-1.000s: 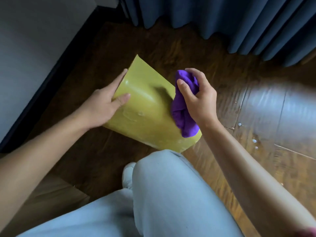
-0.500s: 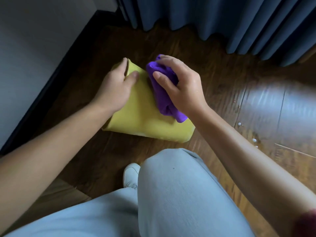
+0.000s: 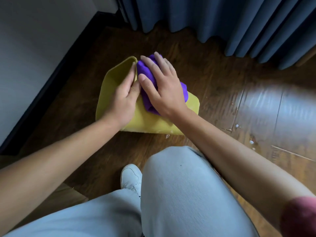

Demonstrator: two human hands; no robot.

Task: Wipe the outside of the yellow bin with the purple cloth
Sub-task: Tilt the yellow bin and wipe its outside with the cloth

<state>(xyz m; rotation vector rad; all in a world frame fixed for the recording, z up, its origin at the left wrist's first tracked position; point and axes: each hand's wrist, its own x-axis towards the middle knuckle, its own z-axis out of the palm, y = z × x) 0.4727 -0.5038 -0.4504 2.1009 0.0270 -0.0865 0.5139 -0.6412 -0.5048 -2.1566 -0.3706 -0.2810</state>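
Observation:
The yellow bin lies tipped on the wooden floor, its open mouth facing left toward the wall. My left hand grips the bin's rim, fingers curled over the edge into the opening. My right hand presses the bunched purple cloth flat against the bin's upward-facing outer side, close to the rim. The cloth sticks out beyond my fingertips and behind my palm. Most of the cloth is hidden under the hand.
A grey wall with a dark skirting board runs along the left. Blue curtains hang at the back. Water drops dot the floor at right. My knee and white shoe are just in front of the bin.
The bin has turned so its mouth now shows at left. My right hand slid the cloth up toward the rim and flattened on it. My left hand moved onto the rim.

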